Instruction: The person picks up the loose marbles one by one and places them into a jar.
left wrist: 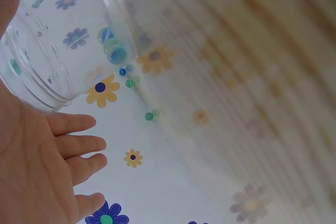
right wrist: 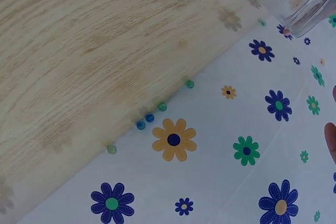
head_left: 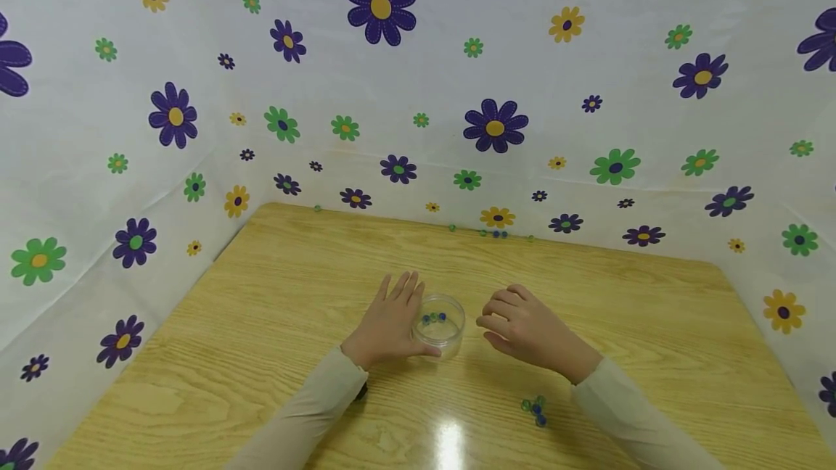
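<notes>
A clear round jar stands on the wooden table, with a few blue and green marbles at its bottom. My left hand rests against the jar's left side, fingers straight and thumb reaching round the near side. In the left wrist view, the jar's threaded rim lies by the palm, and the marbles show through the wall. To the right of the jar, apart from it, my right hand hovers with loosely bent fingers and no visible object in them. Only its fingertips reach the right wrist view's edge.
Several blue and green glass marbles lie together near my right forearm. More marbles are strewn along the table's back edge, against a white flower-printed cloth that walls the back and sides. A dark object shows under the left wrist.
</notes>
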`<state>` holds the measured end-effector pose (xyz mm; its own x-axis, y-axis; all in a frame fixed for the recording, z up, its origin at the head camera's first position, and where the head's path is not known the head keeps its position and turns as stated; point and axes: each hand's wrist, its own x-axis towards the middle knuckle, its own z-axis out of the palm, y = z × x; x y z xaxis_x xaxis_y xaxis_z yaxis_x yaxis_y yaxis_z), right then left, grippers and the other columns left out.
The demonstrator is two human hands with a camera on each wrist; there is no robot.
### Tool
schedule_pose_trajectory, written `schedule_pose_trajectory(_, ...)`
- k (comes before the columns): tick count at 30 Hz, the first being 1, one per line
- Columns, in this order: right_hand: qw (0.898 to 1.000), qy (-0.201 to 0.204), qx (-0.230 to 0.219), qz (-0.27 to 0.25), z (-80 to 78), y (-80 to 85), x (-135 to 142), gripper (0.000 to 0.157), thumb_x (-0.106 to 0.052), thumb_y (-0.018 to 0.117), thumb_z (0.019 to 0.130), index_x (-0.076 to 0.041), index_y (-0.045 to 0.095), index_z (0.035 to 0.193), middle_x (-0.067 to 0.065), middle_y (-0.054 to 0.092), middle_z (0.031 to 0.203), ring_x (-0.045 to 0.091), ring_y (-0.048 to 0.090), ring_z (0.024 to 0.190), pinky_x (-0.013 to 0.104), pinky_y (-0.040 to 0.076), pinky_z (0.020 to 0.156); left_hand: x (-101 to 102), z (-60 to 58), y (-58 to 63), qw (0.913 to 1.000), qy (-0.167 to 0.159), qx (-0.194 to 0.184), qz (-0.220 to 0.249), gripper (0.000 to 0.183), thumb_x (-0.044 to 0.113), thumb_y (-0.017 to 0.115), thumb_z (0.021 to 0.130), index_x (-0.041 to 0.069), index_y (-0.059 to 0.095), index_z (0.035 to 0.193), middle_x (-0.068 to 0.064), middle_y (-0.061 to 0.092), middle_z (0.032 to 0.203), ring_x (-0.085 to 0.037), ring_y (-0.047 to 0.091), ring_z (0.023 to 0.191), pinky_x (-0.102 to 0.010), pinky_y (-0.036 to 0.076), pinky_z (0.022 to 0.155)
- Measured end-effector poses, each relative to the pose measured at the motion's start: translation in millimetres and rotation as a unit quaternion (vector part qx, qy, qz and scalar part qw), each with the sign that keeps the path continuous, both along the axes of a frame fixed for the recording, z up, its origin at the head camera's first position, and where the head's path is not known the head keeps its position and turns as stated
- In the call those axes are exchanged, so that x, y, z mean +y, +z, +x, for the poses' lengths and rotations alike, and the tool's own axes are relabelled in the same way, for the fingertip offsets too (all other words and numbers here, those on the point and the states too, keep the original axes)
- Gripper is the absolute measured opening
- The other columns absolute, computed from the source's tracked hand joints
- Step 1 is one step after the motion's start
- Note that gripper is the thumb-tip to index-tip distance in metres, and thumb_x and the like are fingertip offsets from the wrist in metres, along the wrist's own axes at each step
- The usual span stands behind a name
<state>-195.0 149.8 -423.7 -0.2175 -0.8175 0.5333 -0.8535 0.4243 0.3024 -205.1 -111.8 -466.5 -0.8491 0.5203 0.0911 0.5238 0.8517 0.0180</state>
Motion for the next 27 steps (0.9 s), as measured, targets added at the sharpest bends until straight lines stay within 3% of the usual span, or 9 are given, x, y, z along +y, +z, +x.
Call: schedule_pose_trajectory(27, 0.997, 0.039, -0.069, 0.016, 31.2, -25.9, 48.3, 0.042, -0.014, 0.089, 0.055, -0.018, 0.067, 0.09, -0.006, 0.064, 0.084, 0.012, 0.058, 0.08, 0.034, 0.048, 0.075, 0.0, 0.2, 0.3, 0.9999, -0.005, 0.009, -0.005, 0.113, 0.079, 0.055, 0.068, -0.003, 0.033, 0.144, -0.022, 0.027, 0.152, -0.033, 0.025, 0.143, -0.054, 0.017, 0.115)
